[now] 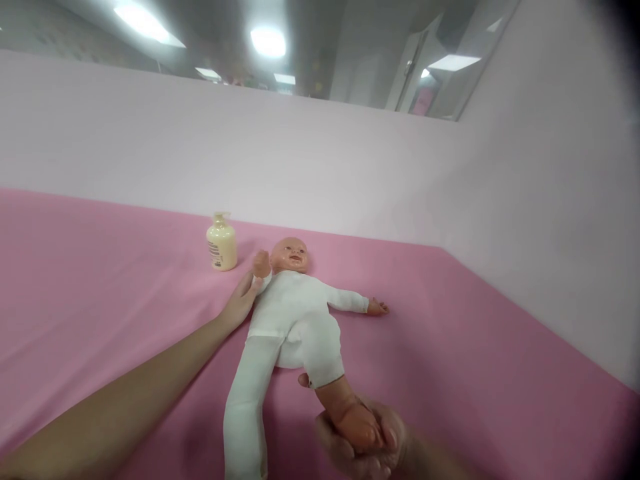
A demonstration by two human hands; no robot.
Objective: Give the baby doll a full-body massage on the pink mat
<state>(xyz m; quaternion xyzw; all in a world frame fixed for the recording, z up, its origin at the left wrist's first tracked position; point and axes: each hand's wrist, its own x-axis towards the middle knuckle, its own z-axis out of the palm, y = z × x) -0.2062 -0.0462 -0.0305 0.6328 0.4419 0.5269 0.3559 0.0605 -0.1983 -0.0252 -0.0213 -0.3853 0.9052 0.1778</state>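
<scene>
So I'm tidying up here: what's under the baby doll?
The baby doll lies on a pink sheet. The right hand cups its foot; anything beneath its body is hidden.

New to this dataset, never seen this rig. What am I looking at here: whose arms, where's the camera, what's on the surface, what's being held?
There is no machine: a person works with bare hands, and the one picture comes from a camera on their head, looking forward and down. That is why both arms enter from the bottom edge. A pink cloth covers the surface. On it a baby doll in a white suit lies on its back, with a cream pump bottle standing beside its head. The left hand touches the doll's raised arm near the shoulder. The right hand grips the doll's bare foot.
</scene>
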